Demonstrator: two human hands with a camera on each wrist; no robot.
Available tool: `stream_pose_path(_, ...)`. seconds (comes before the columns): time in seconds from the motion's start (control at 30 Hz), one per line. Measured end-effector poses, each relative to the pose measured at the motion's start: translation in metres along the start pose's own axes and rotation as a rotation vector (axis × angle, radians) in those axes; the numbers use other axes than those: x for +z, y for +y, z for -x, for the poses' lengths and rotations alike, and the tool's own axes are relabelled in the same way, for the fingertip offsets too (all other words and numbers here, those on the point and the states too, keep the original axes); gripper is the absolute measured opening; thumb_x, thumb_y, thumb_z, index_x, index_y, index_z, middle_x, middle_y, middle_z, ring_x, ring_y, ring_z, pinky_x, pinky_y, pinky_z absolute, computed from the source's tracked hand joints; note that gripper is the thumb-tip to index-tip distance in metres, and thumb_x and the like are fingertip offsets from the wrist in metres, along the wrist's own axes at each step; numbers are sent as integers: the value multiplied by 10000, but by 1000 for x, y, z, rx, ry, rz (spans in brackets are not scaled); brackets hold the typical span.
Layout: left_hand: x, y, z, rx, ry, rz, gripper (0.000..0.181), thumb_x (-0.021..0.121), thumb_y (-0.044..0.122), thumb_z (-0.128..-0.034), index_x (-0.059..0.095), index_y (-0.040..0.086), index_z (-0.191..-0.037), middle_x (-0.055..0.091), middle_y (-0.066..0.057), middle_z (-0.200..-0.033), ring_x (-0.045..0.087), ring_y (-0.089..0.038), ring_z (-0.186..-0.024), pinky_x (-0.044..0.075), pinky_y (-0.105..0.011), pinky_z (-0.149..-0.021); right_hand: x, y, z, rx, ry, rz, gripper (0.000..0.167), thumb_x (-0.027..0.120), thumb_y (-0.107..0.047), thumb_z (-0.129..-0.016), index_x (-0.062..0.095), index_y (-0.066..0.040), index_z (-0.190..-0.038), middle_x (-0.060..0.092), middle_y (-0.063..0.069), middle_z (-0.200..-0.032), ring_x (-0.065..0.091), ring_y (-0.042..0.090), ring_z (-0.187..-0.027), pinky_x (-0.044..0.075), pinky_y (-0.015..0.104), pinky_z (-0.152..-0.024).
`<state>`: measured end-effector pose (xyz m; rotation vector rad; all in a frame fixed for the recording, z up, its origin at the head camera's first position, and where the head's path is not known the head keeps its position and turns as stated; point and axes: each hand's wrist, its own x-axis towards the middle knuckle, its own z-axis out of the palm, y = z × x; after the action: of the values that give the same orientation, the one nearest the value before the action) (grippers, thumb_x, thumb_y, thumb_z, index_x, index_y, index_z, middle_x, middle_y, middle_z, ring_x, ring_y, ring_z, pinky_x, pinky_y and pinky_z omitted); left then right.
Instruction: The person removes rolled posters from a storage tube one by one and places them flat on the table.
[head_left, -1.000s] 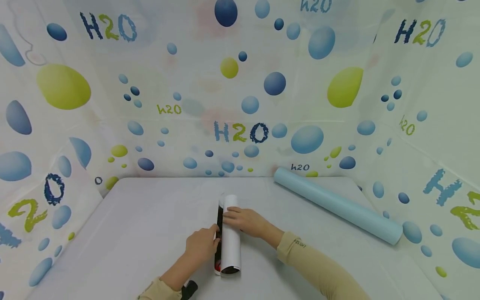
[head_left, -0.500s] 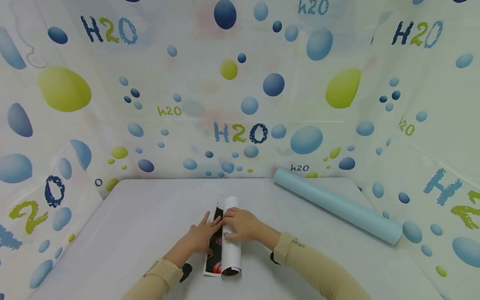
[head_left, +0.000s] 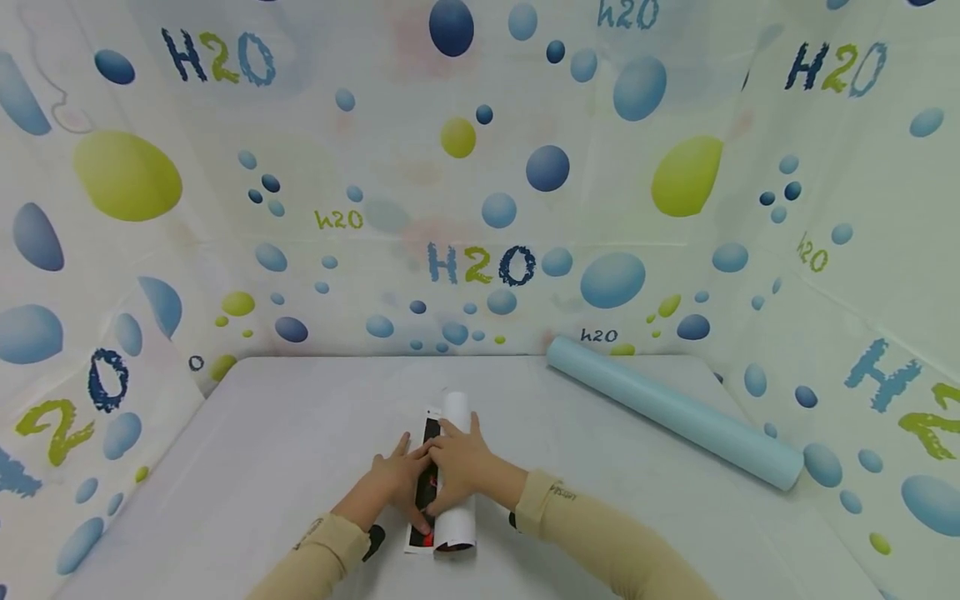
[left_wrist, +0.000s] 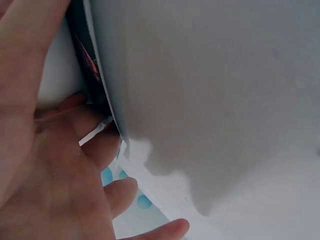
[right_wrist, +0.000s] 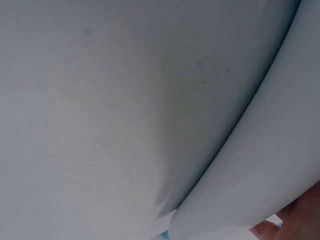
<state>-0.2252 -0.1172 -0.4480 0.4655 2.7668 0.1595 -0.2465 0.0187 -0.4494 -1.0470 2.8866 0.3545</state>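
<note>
A sheet of paper, dark-printed on its inner face, lies mostly rolled into a white tube [head_left: 455, 529] on the table. Along the tube's left side a narrow flat strip shows its dark printed face [head_left: 431, 430]. My left hand [head_left: 392, 482] rests on that strip with fingers spread and thumb toward me. In the left wrist view, its fingertips [left_wrist: 102, 145] touch the sheet's edge. My right hand [head_left: 463, 462] lies across the tube, fingers spread, thumb and fingertips at its left side. The right wrist view shows the tube [right_wrist: 265, 150] and a bit of my fingers.
A long light-blue roll [head_left: 675, 412] lies diagonally on the right side of the white table [head_left: 300, 433]. A bubble-patterned "H2O" curtain [head_left: 390, 167] rises behind the table and on both sides.
The tube was first gripped, then the left hand spread the printed strip wider. Now the right hand has moved left over the tube, its fingers spread, and the tube has shifted slightly left.
</note>
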Motion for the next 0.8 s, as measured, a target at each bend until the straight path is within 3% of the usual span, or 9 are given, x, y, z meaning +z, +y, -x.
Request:
stream_pose_path(0.27, -3, 3, 2, -6, 10, -22, 1112, 874, 464, -466, 382, 106, -1397, 302, -46, -1466, 143, -403, -1345, 279, -667, -912, 7, -4, -3, 89, -57, 114, 926, 597, -792, -564, 483, -266, -1317, 475, -106, -1313, 236, 203, -1349, 178, 597, -1015)
stream_pose_path(0.67, -1, 2, 1, -14, 16, -31, 1124, 866, 481, -463, 373, 114, -1404, 300, -23, -1468, 158, -394, -1345, 276, -662, -919, 12, 7, 7, 108, -33, 205, 966, 549, -846, -531, 485, -278, -1309, 470, -102, -1305, 289, 248, -1300, 254, 588, -982)
stream_pose_path(0.8, -1, 0, 0, -19, 17, -34, 1125, 863, 489, -463, 371, 121, -1406, 296, -19, -1470, 160, -394, -1345, 278, -664, -917, 10, 11, 12, 114, -26, 252, 969, 502, -875, -529, 484, -296, -1305, 460, -103, -1312, 296, 258, -1289, 210, 616, -987)
